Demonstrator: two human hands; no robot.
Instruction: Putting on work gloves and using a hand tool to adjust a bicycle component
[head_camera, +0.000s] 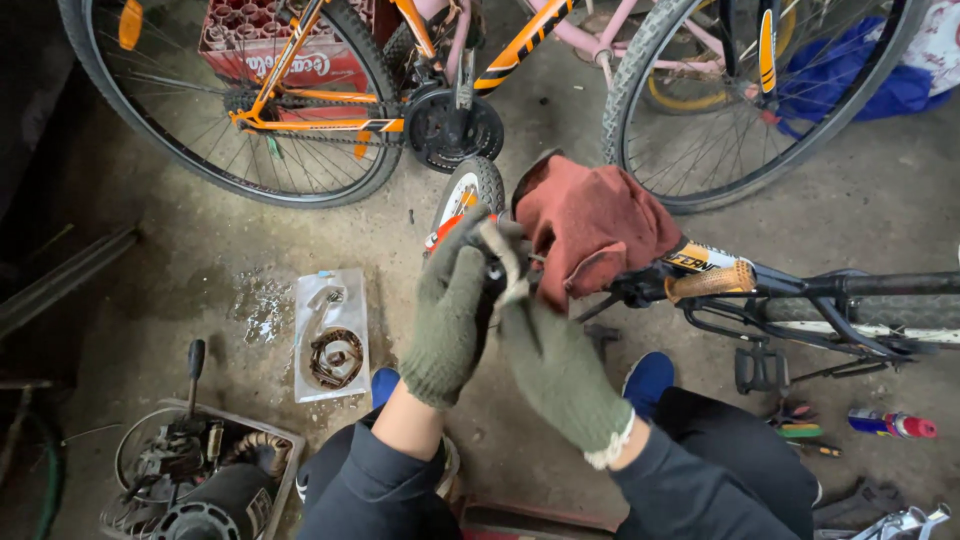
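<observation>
Gloves first: from the head camera I look down on both my hands in olive-green knitted gloves, raised in front of me over the concrete floor (200, 260). My left hand (447, 320) is curled shut, its grip pinching a pale, dirty strip of cloth or cord (505, 262) where it rises beside the dark handlebar end of the upturned orange-and-black bicycle (800, 300). My right hand (560, 372) is closed on the lower part of the same strip, just under the left, so both grips hold it taut between them. A rust-red rag (592, 225) hangs draped over the handlebar just beyond my fingers, touching the bar.

I judge I am mid-way through working this strip at the bar; the next move calls for steady tension from both hands and no snagging on the rag.

Lower left, a clear plastic bag with a brown ring-shaped part (332, 335) lies flat on the floor, near a grey tray of dark motor parts (200, 470). Another orange bicycle (330, 90) stands behind.
</observation>
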